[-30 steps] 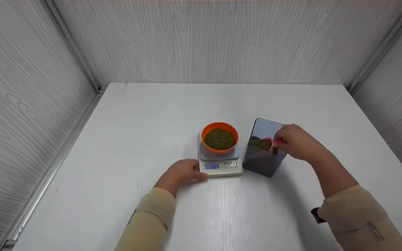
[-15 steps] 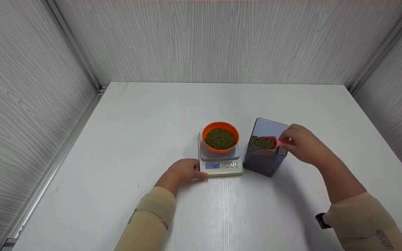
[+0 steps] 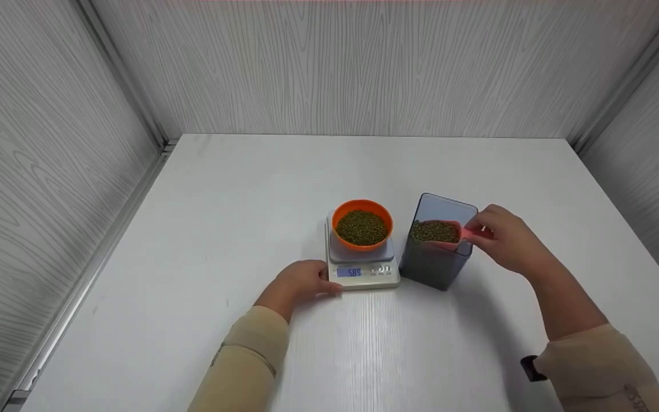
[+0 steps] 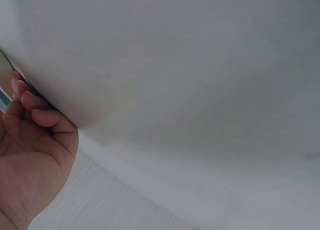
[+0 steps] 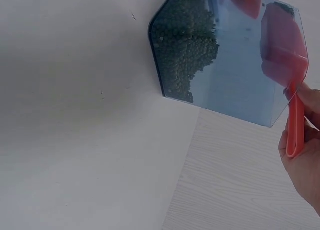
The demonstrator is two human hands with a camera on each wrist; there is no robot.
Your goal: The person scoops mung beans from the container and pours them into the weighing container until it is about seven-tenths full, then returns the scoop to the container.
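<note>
My right hand point(image 3: 504, 237) grips the handle of a red scoop point(image 3: 449, 245), which is heaped with small green beans, likely mung beans. The scoop's bowl lies within the mouth of a clear bluish container point(image 3: 435, 269). Through the container's wall in the right wrist view, more beans point(image 5: 182, 45) show at the bottom, well below the scoop. To the left stands a white digital kitchen scale point(image 3: 372, 280), its display reading about 589. An orange bowl point(image 3: 339, 213) of the same beans sits on its platform. My left hand point(image 3: 301, 280) holds the scale's front left corner, thumb along the front.
A white table point(image 3: 238, 189) carries everything, with wood-grain panels point(image 3: 318, 68) rising at the back and both sides. The container stands close to the scale's right side, slightly turned and leaning in this view.
My right hand has drawn the scoop up and to the right, raising its load of beans toward the container's rim. The left hand, scale and bowl stay in place.
</note>
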